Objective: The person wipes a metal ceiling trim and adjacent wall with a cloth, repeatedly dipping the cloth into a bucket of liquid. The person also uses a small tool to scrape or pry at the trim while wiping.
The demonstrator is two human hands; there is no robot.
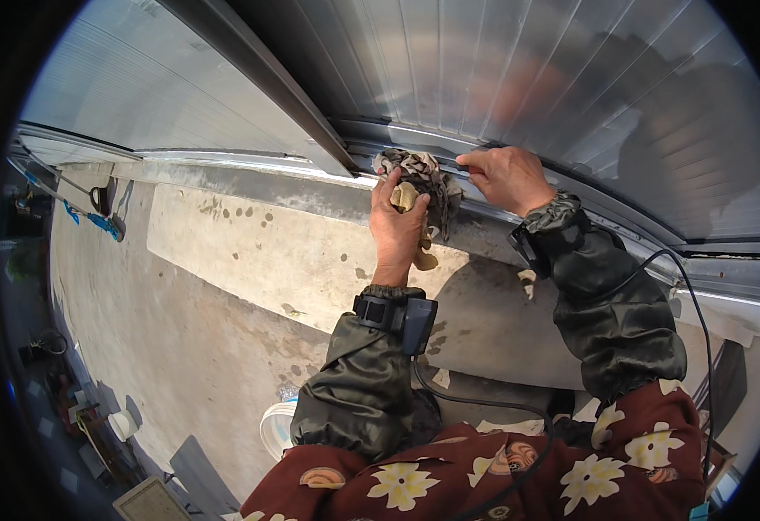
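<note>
My left hand [395, 231] holds a crumpled, stained rag [445, 185] with a pale print against the metal door track [484, 207]. A yellowish cloth piece [405, 197] lies between its thumb and fingers, with more hanging below the palm. To its right, my right hand [513, 179] is closed over the track beside the ribbed metal door panel [432, 65]. A small dark object [462, 167] shows at its fingertips; most of it is hidden, so its kind cannot be told. The upright metal door edge [276, 84] meets the track just left of the rag.
A concrete sill [256, 228] with wet spots runs below the track. A white bucket [278, 426] stands by my left elbow. A blue-headed mop [103, 225] is at far left. A black cable [484, 405] runs from my left wrist device. A pale scrap [527, 283] lies on the sill.
</note>
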